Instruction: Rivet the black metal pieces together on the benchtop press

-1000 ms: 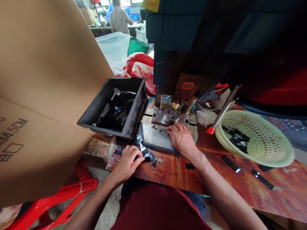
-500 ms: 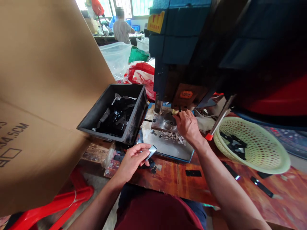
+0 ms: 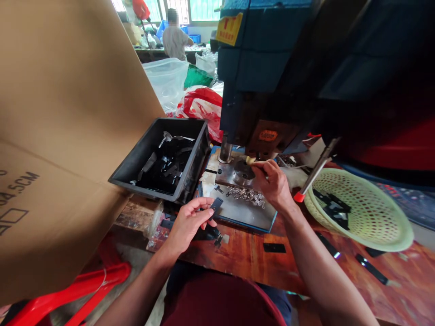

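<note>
Pinching a small black strip (image 3: 215, 204) between thumb and fingers, the left hand (image 3: 187, 222) hovers just above the tabletop (image 3: 244, 253) edge. Beyond it, the right hand (image 3: 274, 183) reaches under the press (image 3: 272, 72), its fingers closed narrowly at the round die (image 3: 243, 169); what they hold is hidden. Loose rivets (image 3: 245, 194) lie just beside that hand, with a black bin (image 3: 163, 156) left and a green basket (image 3: 360, 206) right.

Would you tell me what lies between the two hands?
In the head view, a pile of small silvery parts on the metal plate lies between left hand and right hand.
</note>
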Demonstrator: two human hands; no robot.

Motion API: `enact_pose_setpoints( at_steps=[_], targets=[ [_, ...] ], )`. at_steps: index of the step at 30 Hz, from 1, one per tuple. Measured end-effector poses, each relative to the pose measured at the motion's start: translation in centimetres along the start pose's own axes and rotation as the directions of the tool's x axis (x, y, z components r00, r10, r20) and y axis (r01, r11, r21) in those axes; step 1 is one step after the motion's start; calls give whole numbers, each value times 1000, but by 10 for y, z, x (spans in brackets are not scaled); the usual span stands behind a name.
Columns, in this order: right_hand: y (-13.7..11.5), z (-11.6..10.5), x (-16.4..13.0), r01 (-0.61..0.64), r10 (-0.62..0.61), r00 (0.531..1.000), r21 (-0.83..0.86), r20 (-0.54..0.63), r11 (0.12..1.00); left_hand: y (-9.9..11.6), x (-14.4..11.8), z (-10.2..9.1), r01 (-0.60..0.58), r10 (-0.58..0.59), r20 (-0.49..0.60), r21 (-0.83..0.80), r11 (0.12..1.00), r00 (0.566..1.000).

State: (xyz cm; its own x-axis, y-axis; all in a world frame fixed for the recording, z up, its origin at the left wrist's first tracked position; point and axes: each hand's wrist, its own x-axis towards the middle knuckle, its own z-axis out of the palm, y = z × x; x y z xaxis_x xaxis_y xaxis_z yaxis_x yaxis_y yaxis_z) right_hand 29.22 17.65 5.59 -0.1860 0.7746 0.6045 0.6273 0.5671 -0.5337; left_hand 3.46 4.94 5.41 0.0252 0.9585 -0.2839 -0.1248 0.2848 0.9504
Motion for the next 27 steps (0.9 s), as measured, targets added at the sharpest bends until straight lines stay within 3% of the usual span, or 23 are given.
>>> enact_pose_setpoints(
  at_steps=[8,12,15,18,21,27],
  targets=[
    [-5,-4,-5,102,-84,991,-190,101,977,0,5,6,-19,18,-10,-51,999,1000],
    [-15,-6,-2,232,-163,970,-474,182,850,0,7,9,-28,27,-7,-77,997,1000],
    [-21,-8,-1,307,-192,948,-562,256,768,0,9,9,-30,29,-13,-90,996,999],
    [-21,-7,-2,298,-184,950,-551,253,780,-1,10,9,-30,29,-12,-98,995,1000],
    [-17,-5,-5,242,-162,965,-475,204,846,-1,11,9,-35,35,-5,-112,993,999],
    [-30,-18,-23,-6,9,1000,-208,12,978,1,13,10,-46,47,5,-97,994,999]
  ],
)
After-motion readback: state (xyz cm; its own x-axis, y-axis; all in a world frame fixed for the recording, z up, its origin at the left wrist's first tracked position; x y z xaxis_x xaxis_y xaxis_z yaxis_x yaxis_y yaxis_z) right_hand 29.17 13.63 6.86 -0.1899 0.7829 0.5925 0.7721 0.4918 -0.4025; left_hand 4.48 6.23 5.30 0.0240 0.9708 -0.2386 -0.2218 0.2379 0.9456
